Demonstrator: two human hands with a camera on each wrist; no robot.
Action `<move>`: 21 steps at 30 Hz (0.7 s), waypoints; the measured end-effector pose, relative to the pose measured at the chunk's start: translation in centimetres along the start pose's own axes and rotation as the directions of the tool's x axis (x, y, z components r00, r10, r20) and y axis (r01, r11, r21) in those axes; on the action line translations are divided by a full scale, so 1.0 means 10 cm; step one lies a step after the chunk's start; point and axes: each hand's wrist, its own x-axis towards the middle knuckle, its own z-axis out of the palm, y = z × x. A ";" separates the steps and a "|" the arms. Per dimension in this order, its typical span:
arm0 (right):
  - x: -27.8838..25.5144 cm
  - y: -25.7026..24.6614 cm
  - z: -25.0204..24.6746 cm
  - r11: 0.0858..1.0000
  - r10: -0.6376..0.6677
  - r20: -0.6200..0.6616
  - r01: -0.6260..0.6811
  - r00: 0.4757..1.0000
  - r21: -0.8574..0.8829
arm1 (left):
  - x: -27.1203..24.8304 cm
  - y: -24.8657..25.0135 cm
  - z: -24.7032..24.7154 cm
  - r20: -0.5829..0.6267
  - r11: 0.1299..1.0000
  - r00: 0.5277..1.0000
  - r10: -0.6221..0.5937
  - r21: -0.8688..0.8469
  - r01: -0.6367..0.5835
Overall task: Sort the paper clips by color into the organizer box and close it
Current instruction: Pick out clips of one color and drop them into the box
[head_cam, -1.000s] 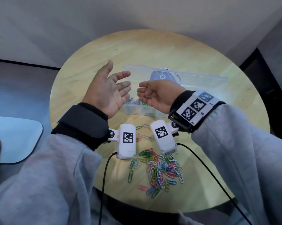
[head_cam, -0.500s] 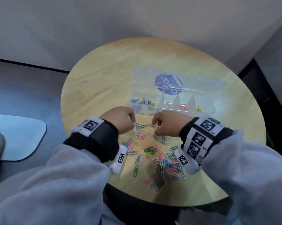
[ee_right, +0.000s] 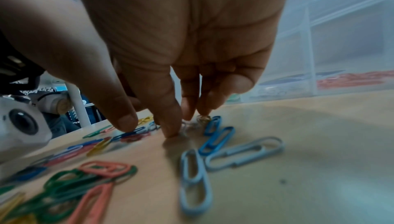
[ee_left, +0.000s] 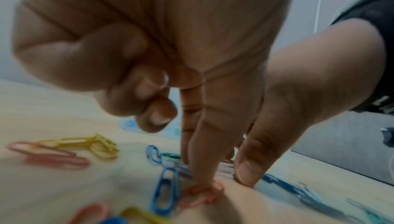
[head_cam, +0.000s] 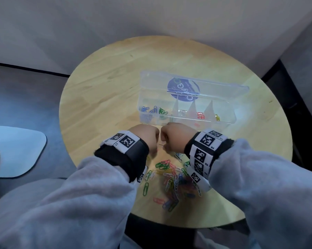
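The clear organizer box (head_cam: 228,121) stands open on the round wooden table (head_cam: 101,97), its lid (head_cam: 223,90) tipped back. Its compartments hold blue, green, silver, red and yellow clips. A loose pile of coloured paper clips (head_cam: 171,178) lies near the front edge. My left hand (head_cam: 146,139) (ee_left: 226,181) is down at the pile; its index fingertip presses a pink clip (ee_left: 200,194), the thumb rests beside it and the other fingers are curled. My right hand (head_cam: 176,137) (ee_right: 149,129) has straight fingers on the table, two fingertips touching a silver clip (ee_right: 202,119).
Light blue clips (ee_right: 245,153) and blue clips (ee_right: 215,138) lie right of the right hand's fingers, just in front of the box wall (ee_right: 341,50). A pale mat (head_cam: 17,151) lies on the floor to the left. A wall corner stands behind the table.
Both hands came down from a raised, palms-up pose to the table in front of the box. They now sit close together with fingertips on clips.
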 end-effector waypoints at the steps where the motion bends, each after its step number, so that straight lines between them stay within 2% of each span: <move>1: 0.00 -0.01 0.00 1.000 -0.007 0.010 0.007 1.000 -0.016 | 0.01 0.01 0.01 0.002 1.000 1.000 -0.008 0.010 0.008; 4: 0.00 -0.02 -0.02 0.999 -0.002 0.046 0.004 0.999 -0.036 | 0.03 0.03 0.04 0.015 0.999 1.000 -0.019 0.046 0.019; 8: -0.05 -0.02 -0.01 1.000 0.008 0.070 -0.010 0.997 0.019 | 0.05 0.03 0.05 0.029 0.995 0.998 -0.059 0.080 0.056; 13: -0.07 0.00 0.01 0.998 0.002 0.079 -0.007 0.997 0.061 | 0.01 0.01 0.01 0.060 0.999 0.997 -0.052 0.010 0.052; 17: -0.10 0.02 0.02 0.993 -0.007 0.089 -0.004 0.996 0.114 | -0.09 -0.11 -0.17 0.042 0.966 0.999 0.005 -0.257 0.006; 19: -0.11 0.05 0.01 0.986 -0.006 0.078 -0.007 0.997 0.167 | -0.16 -0.21 -0.26 0.048 0.896 0.999 -0.005 -0.443 0.025; 21: -0.13 0.08 0.00 0.966 0.009 0.049 -0.021 0.999 0.256 | -0.22 -0.29 -0.28 0.051 0.832 0.998 -0.027 -0.553 0.051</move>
